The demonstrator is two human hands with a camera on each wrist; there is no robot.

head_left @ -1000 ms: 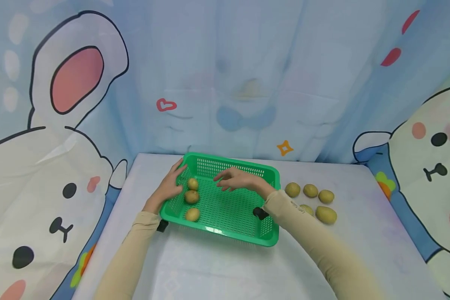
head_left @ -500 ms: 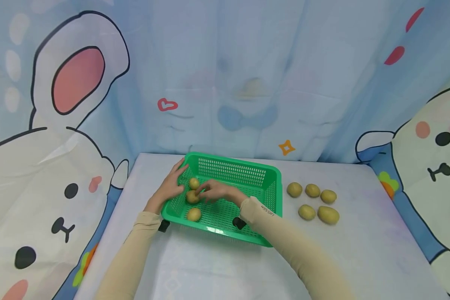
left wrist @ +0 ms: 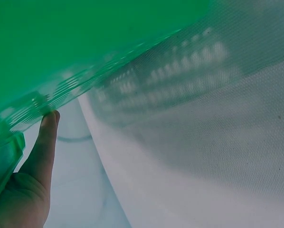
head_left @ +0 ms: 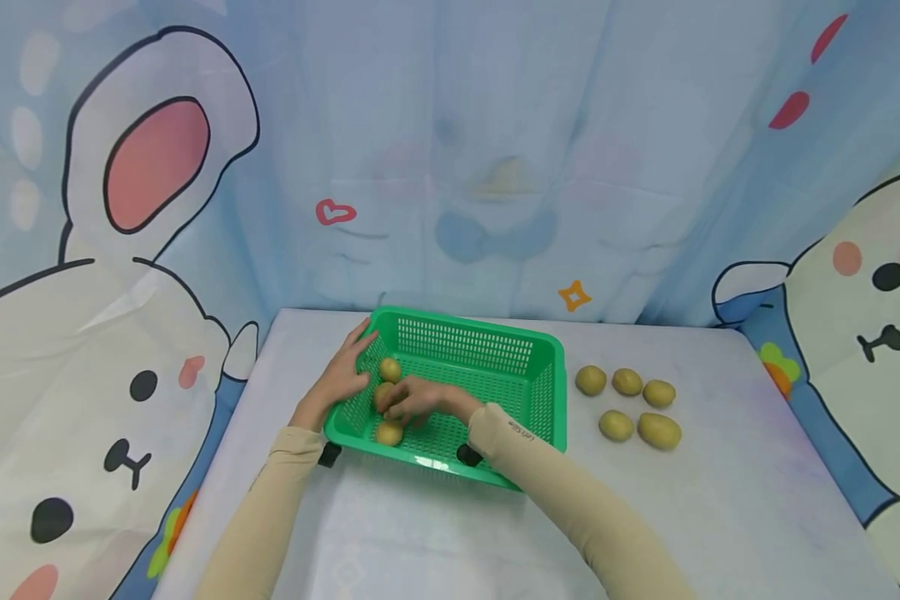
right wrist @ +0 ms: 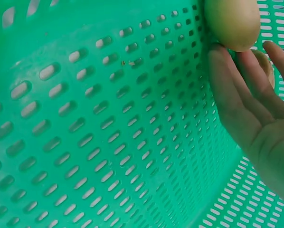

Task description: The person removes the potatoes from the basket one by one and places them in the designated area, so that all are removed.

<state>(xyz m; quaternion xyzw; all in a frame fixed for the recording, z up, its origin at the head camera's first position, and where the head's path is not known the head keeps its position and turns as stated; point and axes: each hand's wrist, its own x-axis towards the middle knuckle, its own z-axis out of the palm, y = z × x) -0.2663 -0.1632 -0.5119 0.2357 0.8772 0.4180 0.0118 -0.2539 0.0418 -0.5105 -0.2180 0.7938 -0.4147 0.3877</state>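
A green plastic basket (head_left: 465,320) with slotted walls sits on the table. My left hand (head_left: 339,377) grips its left rim; in the left wrist view a finger (left wrist: 43,147) lies against the outer side. Inside, along the left end, are three potatoes: a far one (head_left: 390,369), a middle one (head_left: 382,395) and a near one (head_left: 389,432). My right hand (head_left: 418,400) is down among them, overlapping the middle one in the head view. In the right wrist view its extended fingers reach right to the underside of a potato (right wrist: 233,23), and another potato (right wrist: 265,66) shows partly behind them.
On the white-covered table (head_left: 720,500), right of the basket, lie several more potatoes (head_left: 660,431) in two loose rows. A blue printed curtain (head_left: 495,125) hangs behind the table. Black wrist cameras (head_left: 468,455) sit at both wrists, the right one over the basket's near wall.
My right hand has moved left and down from above the basket's middle to the potatoes at the left end. The left hand has stayed on the rim.
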